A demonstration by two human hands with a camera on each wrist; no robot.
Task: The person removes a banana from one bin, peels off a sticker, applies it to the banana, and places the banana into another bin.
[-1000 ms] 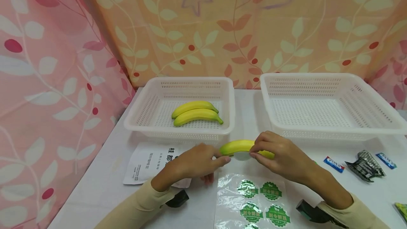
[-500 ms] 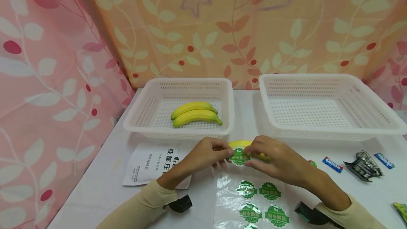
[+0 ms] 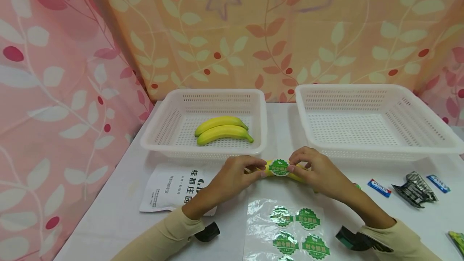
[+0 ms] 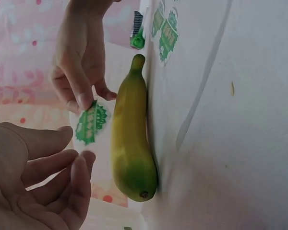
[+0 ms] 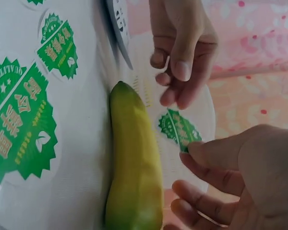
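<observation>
A yellow-green banana (image 3: 268,165) (image 4: 132,143) (image 5: 134,167) lies on the white table in front of me. Just above its middle hangs a round green sticker (image 3: 279,167) (image 4: 91,122) (image 5: 179,128). My right hand (image 3: 295,166) (image 5: 194,148) pinches the sticker's edge between thumb and finger. My left hand (image 3: 258,168) (image 4: 74,155) is at the sticker's other side with relaxed fingers. Its fingertips (image 5: 169,96) are close to the sticker's edge, and no grip on it shows. The sticker has not touched the banana's skin.
A clear sheet (image 3: 293,228) with several green stickers lies near the front edge. Behind are a white basket (image 3: 159,132) holding two bananas (image 3: 222,130) and an empty basket (image 3: 377,92). A white printed packet (image 3: 170,188) lies left and wrappers (image 3: 415,188) lie right.
The sticker first showed its white back in front of the banana. It has turned green side up and moved over the banana's middle, with both hands shifting slightly away from me.
</observation>
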